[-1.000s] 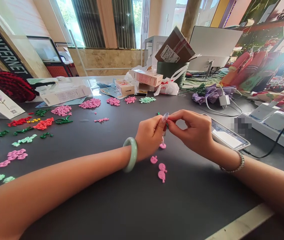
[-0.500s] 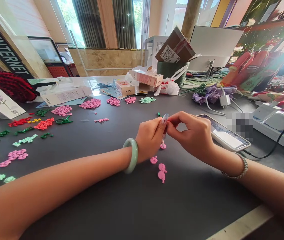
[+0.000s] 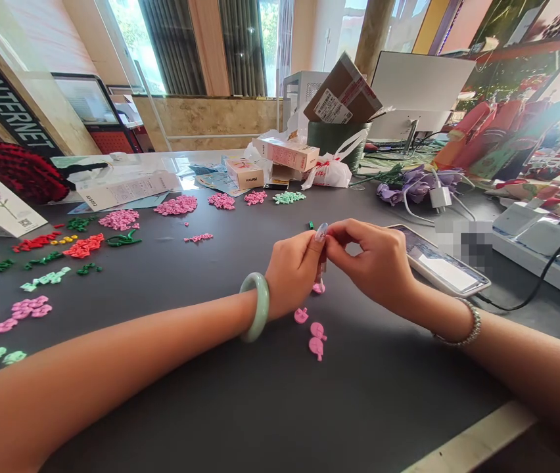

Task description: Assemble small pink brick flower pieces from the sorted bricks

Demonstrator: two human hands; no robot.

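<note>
My left hand (image 3: 290,274) and my right hand (image 3: 376,259) meet above the dark table, fingertips pinched together. Whatever they grip is covered by the fingers and too small to name. Just below my left fingers, a pink piece (image 3: 319,288) shows in part. Nearer to me lie a small pink piece (image 3: 301,316) and two round pink pieces with short tabs, one (image 3: 317,330) beside the other (image 3: 316,348). Beyond the fingertips sits a tiny green piece (image 3: 311,225).
Sorted building pieces spread over the left: pink piles (image 3: 176,205), red pieces (image 3: 84,246), mint pieces (image 3: 46,278). A phone (image 3: 438,259) and a power strip (image 3: 546,243) lie to the right. Small boxes (image 3: 287,154) and purple flowers (image 3: 415,184) stand farther back.
The whole view has shifted very slightly. Both hands keep their pinch, with hardly any movement of the fingers; the pieces on the table stay put.
</note>
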